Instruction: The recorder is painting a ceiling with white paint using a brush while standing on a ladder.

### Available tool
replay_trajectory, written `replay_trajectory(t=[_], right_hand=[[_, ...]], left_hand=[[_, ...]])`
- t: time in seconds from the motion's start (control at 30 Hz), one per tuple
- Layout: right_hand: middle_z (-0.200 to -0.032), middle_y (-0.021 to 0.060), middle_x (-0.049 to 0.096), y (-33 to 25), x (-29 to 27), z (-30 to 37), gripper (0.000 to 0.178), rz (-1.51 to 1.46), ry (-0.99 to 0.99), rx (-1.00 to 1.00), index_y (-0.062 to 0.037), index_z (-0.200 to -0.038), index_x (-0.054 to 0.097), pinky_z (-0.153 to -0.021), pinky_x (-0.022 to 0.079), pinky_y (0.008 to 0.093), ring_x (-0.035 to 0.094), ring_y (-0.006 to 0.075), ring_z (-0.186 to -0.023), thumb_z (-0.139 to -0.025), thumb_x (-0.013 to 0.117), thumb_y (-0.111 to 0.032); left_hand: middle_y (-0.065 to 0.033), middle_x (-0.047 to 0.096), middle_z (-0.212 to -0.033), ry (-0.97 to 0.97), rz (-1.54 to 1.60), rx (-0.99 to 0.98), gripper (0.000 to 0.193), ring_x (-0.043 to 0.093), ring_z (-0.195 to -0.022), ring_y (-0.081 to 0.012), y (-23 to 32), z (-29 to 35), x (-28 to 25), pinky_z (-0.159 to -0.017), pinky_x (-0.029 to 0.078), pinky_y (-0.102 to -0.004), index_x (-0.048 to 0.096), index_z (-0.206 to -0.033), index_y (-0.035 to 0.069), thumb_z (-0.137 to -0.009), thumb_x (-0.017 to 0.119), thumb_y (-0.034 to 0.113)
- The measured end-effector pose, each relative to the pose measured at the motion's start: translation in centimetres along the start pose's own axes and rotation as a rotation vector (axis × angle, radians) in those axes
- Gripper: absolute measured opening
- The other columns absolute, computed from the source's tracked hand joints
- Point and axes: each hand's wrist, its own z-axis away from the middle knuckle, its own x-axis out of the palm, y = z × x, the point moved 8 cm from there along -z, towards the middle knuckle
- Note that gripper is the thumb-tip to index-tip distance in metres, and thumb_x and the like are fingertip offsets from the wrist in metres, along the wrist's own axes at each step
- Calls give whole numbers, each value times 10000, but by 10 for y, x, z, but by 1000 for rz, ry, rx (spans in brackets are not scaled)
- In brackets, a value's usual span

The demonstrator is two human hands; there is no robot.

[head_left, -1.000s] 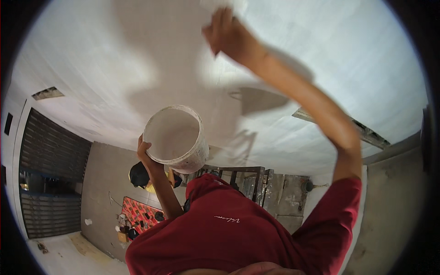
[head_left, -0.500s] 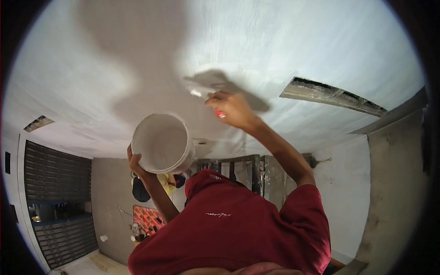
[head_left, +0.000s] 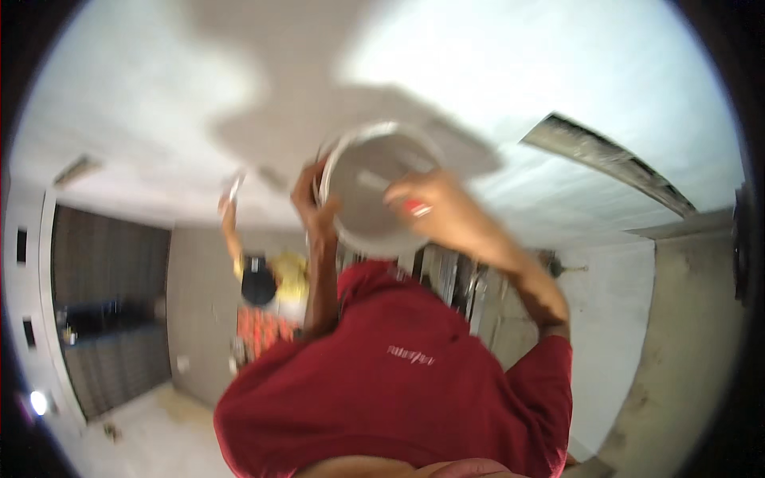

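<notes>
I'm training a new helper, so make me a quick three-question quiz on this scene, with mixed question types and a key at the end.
1. True or false: the right hand holds a tool that shows some red.
2. Fill in the blank: the white bucket is gripped at its side by the ____.
3. Multiple choice: what colour, mainly, is the cap on the co-worker in yellow?
A. White
B. Black
C. Red

Key:
1. True
2. left hand
3. B
</notes>
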Motion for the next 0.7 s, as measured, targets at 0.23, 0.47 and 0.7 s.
replay_trajectory(t=[0.23,0.47,0.7], right_hand=[[-826,176,675,41,49,-11,207,302,-103,209,-65,-883,685,-718,512,477,649,378,-833,-702,616,5],[-842,195,670,33,55,-14,182,151,26,89,-79,-857,699,-726,504,486,634,410,-814,-705,614,-26],[-828,100,709,23,6,-4,135,-73,51,205,-77,-893,723,-734,537,332,691,237,-766,-761,700,-55]], left_hand=[[-124,652,-1014,-51,168,-99,645,606,-942,-219,16,26,21,-898,466,-346,623,-1108,-87,-536,598,212],[-139,641,-984,-20,206,-72,611,601,-905,-218,28,22,15,-883,466,-343,608,-1095,-98,-567,574,207],[-152,627,-989,66,204,-73,535,600,-922,-233,21,10,7,-884,469,-340,586,-1094,-109,-613,504,111]])
